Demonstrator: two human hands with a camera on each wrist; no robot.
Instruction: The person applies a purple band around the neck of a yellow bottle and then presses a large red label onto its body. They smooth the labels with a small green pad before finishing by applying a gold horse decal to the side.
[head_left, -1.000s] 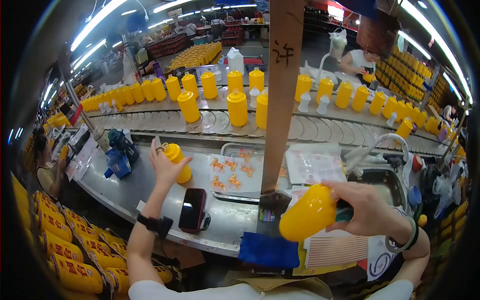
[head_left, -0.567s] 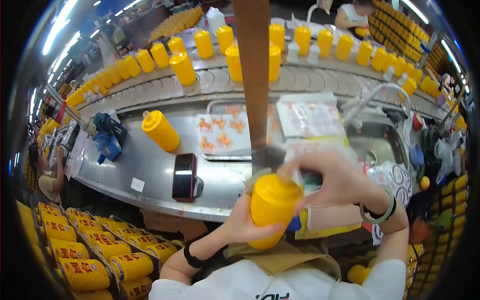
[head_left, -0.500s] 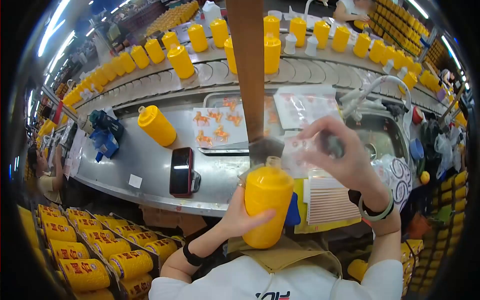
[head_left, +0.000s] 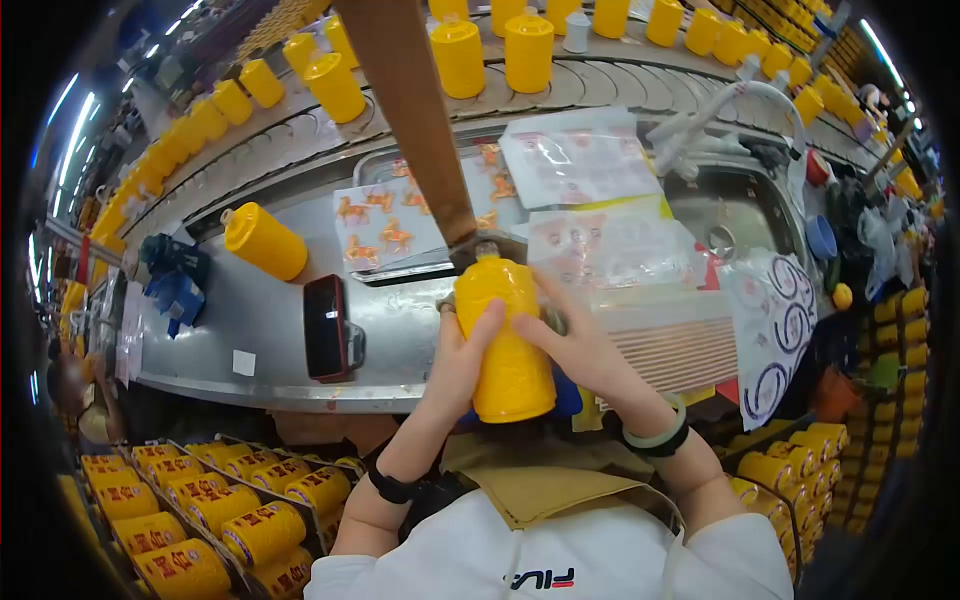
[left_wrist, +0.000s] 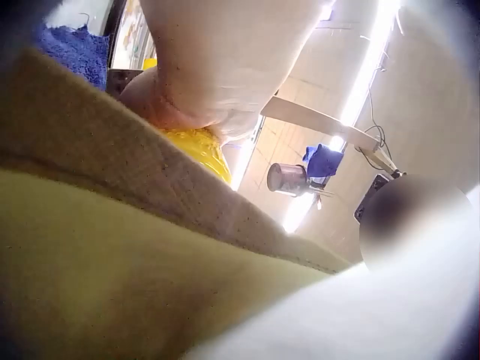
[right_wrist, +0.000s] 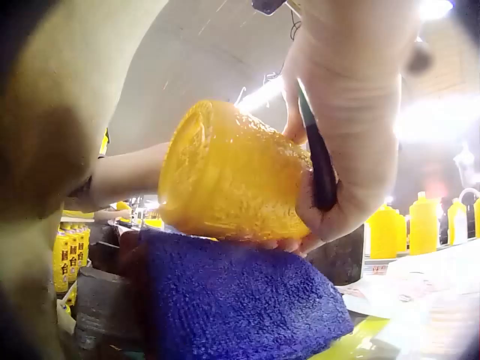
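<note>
Both hands hold a yellow bottle (head_left: 505, 350) with a clear neck in front of the apron, its neck tilted away from the body. My left hand (head_left: 460, 360) wraps its left side, thumb across the front. From the right, my right hand (head_left: 590, 350) grips it, thumb on the front and fingers behind. A slim tool with a dark and green handle (right_wrist: 319, 154) lies in the right palm in the right wrist view. Under the bottle there, a blue towel (right_wrist: 232, 300) shows. The left wrist view has mostly apron (left_wrist: 90, 255), with a bit of yellow bottle.
Another yellow bottle (head_left: 264, 242) stands on the steel counter near a phone (head_left: 324, 328). Orange horse-shaped pieces (head_left: 396, 236) lie on a white sheet. A wooden post (head_left: 405, 90) rises ahead; a sink (head_left: 735, 215) and tap are at right. Bottles line the conveyor (head_left: 590, 85) behind.
The left hand left the counter bottle and took hold of the held bottle. The right hand drew away from the bottle's neck, then came down onto its right side. The view tilted downward.
</note>
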